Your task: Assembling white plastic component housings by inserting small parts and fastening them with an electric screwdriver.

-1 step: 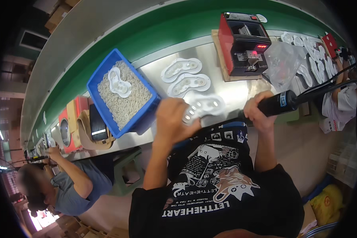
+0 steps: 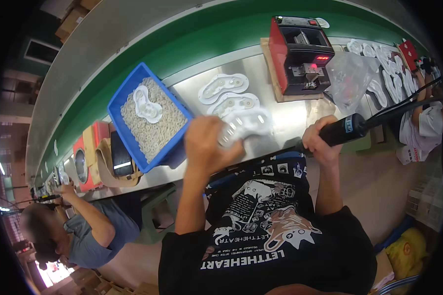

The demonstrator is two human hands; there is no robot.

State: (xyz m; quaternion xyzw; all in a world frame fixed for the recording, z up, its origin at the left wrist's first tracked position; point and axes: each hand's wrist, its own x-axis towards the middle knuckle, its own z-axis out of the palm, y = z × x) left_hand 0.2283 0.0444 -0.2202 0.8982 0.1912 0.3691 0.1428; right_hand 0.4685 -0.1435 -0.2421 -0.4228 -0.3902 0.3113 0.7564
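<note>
My left hand (image 2: 209,143) is closed on the end of a white sole-shaped plastic piece (image 2: 248,124), smeared by motion, with bright oblong marks across it. The piece overlaps the lower edge of a similar white piece (image 2: 234,103) lying on the metal bench. Beyond that lies another such piece (image 2: 223,88). My right hand (image 2: 321,141) grips a black cylindrical powered hand tool, probably an electric screwdriver (image 2: 343,131). Its narrow end points left, and cables trail off to the right.
A blue bin (image 2: 174,140) of small pale rings (image 2: 155,130) stands left, with a white sole-shaped piece (image 2: 146,104) on top. A red and black machine (image 2: 302,61) sits at the back right beside a clear plastic bag (image 2: 352,81). Another person (image 2: 91,228) works at far left.
My left hand has shifted slightly left with the white sole-shaped piece, which now overlaps the piece on the bench more. My right hand stays about where it was on the black tool.
</note>
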